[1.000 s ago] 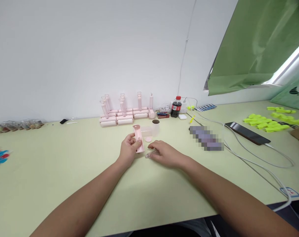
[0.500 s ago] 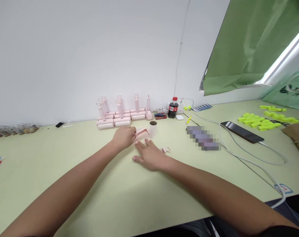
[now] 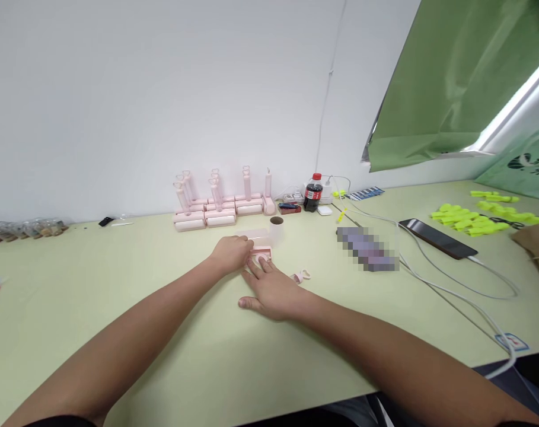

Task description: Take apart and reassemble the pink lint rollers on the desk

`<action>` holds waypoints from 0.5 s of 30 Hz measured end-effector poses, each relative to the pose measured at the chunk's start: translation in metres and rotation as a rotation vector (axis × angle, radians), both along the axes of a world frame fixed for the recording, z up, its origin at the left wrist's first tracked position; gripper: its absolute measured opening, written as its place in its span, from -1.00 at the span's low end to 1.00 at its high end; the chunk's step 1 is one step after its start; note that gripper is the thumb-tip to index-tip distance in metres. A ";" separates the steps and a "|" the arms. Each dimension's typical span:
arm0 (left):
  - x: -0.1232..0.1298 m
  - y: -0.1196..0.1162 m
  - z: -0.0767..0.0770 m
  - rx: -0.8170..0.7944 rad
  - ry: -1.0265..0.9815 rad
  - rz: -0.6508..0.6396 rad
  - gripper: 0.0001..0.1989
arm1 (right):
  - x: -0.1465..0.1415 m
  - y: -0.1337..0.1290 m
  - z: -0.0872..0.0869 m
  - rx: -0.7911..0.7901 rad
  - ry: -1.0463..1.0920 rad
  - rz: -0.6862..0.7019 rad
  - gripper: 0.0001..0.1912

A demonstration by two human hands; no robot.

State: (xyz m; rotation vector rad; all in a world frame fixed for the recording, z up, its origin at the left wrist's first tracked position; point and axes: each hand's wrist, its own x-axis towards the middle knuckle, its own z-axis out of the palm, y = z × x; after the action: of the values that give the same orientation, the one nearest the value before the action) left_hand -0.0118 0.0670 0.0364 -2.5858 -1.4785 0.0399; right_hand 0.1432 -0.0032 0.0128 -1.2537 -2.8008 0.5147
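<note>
A small pink case (image 3: 267, 251) lies on the table in front of me, with a round pale part inside. At its left end is my left hand (image 3: 232, 254), fingers curled against it; what exactly they pinch is partly hidden. My right hand (image 3: 276, 292) has its fingers stretched over the near side of the case, fingertips touching it and thumb spread on the table. Just behind the case lies a pale translucent pink piece (image 3: 257, 235). A white roll with a dark hollow core (image 3: 277, 230) stands upright beside it. Right of my right hand lies a small handle with a heart-shaped loop (image 3: 302, 276).
Several pink cases (image 3: 220, 217) with upright pink handles (image 3: 246, 184) line the wall. A cola bottle (image 3: 313, 193) stands near a power strip (image 3: 326, 194). Rightward lie a phone (image 3: 437, 238), white cable (image 3: 456, 290) and neon-yellow pieces (image 3: 465, 219). Small jars (image 3: 26, 229) stand far left.
The case at my left hand, tilted up before, now lies lower and nearer me, showing its inside. The translucent piece behind it has come into view. Both hands have shifted slightly toward me.
</note>
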 end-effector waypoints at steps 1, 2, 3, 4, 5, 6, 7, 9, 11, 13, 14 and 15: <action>0.000 0.000 0.001 -0.006 -0.001 -0.001 -0.86 | 0.000 0.001 0.001 -0.007 0.002 0.003 -0.05; 0.000 0.000 0.002 -0.010 -0.003 -0.001 -0.85 | 0.000 0.003 0.001 -0.014 0.004 0.005 -0.06; 0.000 -0.001 0.002 -0.014 -0.005 0.000 -0.85 | 0.000 0.004 0.002 -0.020 0.009 0.006 -0.07; 0.001 -0.001 0.003 -0.019 -0.008 0.004 -0.84 | 0.000 0.006 0.002 -0.024 0.016 0.005 -0.09; 0.001 -0.001 0.004 -0.023 -0.011 0.006 -0.84 | 0.001 0.007 0.002 -0.026 0.025 0.005 -0.10; 0.001 -0.002 0.004 -0.028 -0.015 0.008 -0.84 | 0.002 0.009 0.001 -0.026 0.033 0.006 -0.11; 0.001 -0.002 0.004 -0.033 -0.019 0.008 -0.85 | 0.002 0.011 0.000 -0.023 0.042 0.008 -0.11; 0.000 -0.002 0.003 -0.040 -0.034 0.005 -0.86 | 0.004 0.016 -0.002 -0.014 0.058 0.009 -0.10; -0.001 -0.003 0.003 -0.044 -0.053 0.001 -0.87 | 0.006 0.019 -0.004 -0.008 0.066 0.007 -0.09; -0.003 -0.003 0.002 -0.049 -0.068 -0.005 -0.84 | 0.007 0.020 -0.005 0.002 0.064 0.005 -0.09; -0.005 -0.003 0.002 -0.046 -0.087 -0.006 -0.81 | 0.007 0.020 -0.006 0.011 0.062 0.009 -0.09; -0.007 -0.004 0.002 -0.038 -0.118 -0.001 -0.78 | 0.007 0.020 -0.006 0.022 0.061 0.014 -0.09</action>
State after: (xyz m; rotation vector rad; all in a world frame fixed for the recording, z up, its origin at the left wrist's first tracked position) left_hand -0.0185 0.0630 0.0389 -2.6610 -1.5290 -0.0873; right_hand 0.1501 0.0165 0.0071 -1.1946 -2.7595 0.5118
